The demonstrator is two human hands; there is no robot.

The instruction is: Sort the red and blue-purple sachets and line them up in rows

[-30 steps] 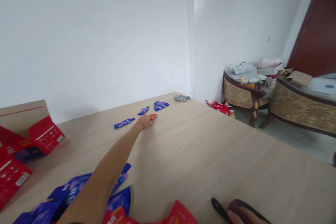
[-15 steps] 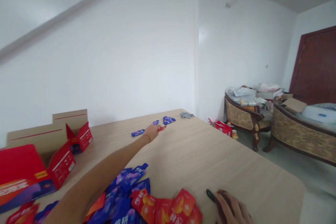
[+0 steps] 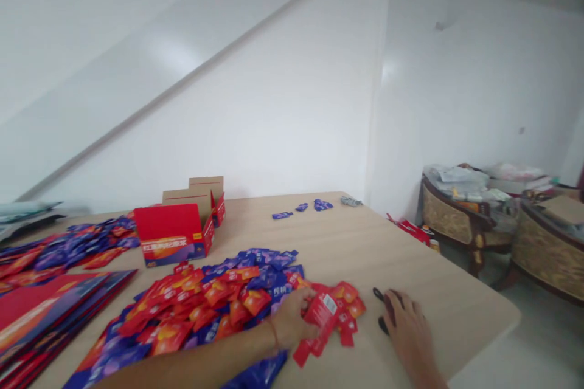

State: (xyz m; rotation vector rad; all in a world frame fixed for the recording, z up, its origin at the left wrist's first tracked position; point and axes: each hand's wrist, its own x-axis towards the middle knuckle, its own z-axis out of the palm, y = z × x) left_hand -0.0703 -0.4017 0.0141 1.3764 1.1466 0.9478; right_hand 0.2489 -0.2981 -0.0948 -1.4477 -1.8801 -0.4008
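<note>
The left hand [image 3: 292,319], reaching in from the lower left with a thin reddish band at its wrist, has its fingers closed on a flat red plastic pouch with a white barcode label [image 3: 325,310], at the right side of a broad heap of red-orange and blue-purple pouches [image 3: 219,292] on the pale wood-grain worktop [image 3: 406,255]. Just beyond that pouch lies a small cluster of red pouches with orange fruit prints [image 3: 349,293]. The right hand [image 3: 409,325] lies on the worktop with its fingers bent over a dark object with black rounded ends [image 3: 389,310]; what this object is, and whether the fingers grip it, I cannot tell. Behind the heap stands a red printed cardboard box with brown inner flaps [image 3: 168,231], and behind it a second red box with a raised brown flap [image 3: 219,206]. To the left are a stack of flat red-and-blue printed cardboard sheets [image 3: 59,304] and, farther back, another heap of red and blue pouches [image 3: 91,246]. Near the far edge lie a few scattered blue pouches [image 3: 322,205] and a crumpled grey item [image 3: 351,200]. Past the worktop, on the right, two patterned armchairs with dark wooden frames [image 3: 447,213] carry plastic bags [image 3: 460,177] and other items.
</note>
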